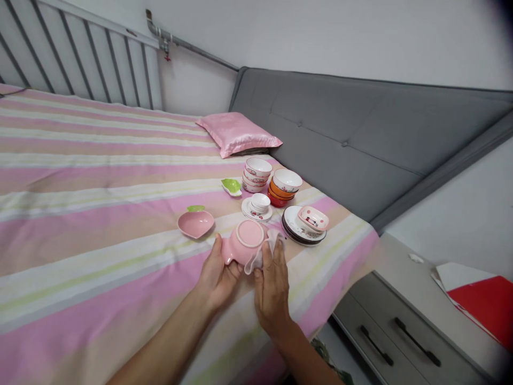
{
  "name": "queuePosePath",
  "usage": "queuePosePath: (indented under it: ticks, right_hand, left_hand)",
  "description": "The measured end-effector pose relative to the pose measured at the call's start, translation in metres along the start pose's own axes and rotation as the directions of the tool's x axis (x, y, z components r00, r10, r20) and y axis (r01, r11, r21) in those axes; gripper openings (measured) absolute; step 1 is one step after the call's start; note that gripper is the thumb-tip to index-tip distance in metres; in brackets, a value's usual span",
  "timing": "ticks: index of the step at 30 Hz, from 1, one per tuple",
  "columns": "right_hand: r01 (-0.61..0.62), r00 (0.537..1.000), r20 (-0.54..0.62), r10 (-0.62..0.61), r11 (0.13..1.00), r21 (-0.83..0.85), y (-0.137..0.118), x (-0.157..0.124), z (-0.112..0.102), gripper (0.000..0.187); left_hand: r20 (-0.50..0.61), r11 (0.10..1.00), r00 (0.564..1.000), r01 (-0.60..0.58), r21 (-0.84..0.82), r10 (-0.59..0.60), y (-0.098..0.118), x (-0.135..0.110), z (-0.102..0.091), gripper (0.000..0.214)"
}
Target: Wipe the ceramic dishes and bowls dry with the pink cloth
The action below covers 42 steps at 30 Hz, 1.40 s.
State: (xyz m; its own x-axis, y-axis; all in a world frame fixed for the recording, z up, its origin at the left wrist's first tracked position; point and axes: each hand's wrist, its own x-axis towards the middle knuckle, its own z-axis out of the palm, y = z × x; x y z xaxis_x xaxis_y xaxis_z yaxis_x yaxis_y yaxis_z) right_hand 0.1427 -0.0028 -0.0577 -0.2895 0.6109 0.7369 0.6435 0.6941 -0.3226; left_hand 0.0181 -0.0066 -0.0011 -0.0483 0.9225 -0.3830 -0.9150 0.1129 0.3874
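A glossy pink bowl (pixel 240 243) is tipped so that its round foot faces up toward me. My left hand (pixel 218 272) grips it at its left side, by a protruding part, with the thumb on top. Against the bowl's right side my right hand (pixel 274 280) presses a thin white cloth (pixel 256 260), fingers closed over it. Just left of the bowl, a pink peach-shaped dish (pixel 195 223) with a green leaf end lies on the striped bedspread. Behind the bowl is a stack of small white dishes (pixel 259 203) on patterned saucers (pixel 250 214).
Stacked white bowls (pixel 256 174), orange and red bowls (pixel 282 190), and plates (pixel 292 222) under a pink rectangular dish (pixel 315 218) stand near the bed's right edge. A green leaf-shaped dish (pixel 231 187) lies beside them. Further back are a pink pillow (pixel 240 132) and grey headboard (pixel 340 117); a nightstand (pixel 420 299) stands right.
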Motion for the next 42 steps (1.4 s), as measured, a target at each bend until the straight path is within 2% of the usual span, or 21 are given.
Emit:
queuePosePath:
  ticks: [10, 15, 20, 25, 33, 37, 42]
  right_hand:
    - [0.089, 0.996, -0.023, -0.09, 0.995, -0.041, -0.001, 0.0, -0.003, 0.063]
    - [0.08, 0.995, -0.058, -0.082, 0.996, -0.035, 0.002, 0.002, -0.004, 0.06]
    - [0.081, 0.993, -0.081, -0.08, 0.997, 0.002, 0.005, 0.003, -0.005, 0.058]
    - [0.071, 0.994, -0.088, -0.063, 0.994, 0.089, 0.005, 0.0, -0.006, 0.056]
    - [0.038, 0.995, -0.101, -0.021, 0.985, 0.17, 0.004, -0.004, -0.006, 0.056]
    - [0.027, 0.995, -0.104, -0.009, 0.985, 0.17, 0.003, -0.004, -0.006, 0.055]
    - [-0.003, 0.995, -0.098, 0.025, 0.977, 0.214, -0.001, -0.002, -0.007, 0.052]
  left_hand:
    - [0.018, 0.992, 0.997, -0.082, 0.093, 0.08, -0.002, -0.01, 0.006, 0.04]
    - [0.133, 0.987, 0.988, -0.094, 0.129, 0.076, -0.007, -0.017, 0.007, 0.036]
    - [0.253, 0.957, 0.966, -0.126, 0.262, 0.058, -0.011, -0.026, 0.006, 0.042]
    - [0.324, 0.891, 0.942, -0.216, 0.398, 0.084, -0.012, -0.035, 0.005, 0.037]
    - [0.369, 0.794, 0.924, -0.294, 0.532, 0.095, -0.011, -0.039, 0.009, 0.032]
    - [0.41, 0.686, 0.905, -0.369, 0.627, 0.111, -0.01, -0.038, 0.008, 0.037]
    - [0.49, 0.531, 0.864, -0.47, 0.705, 0.115, -0.013, -0.035, 0.006, 0.033]
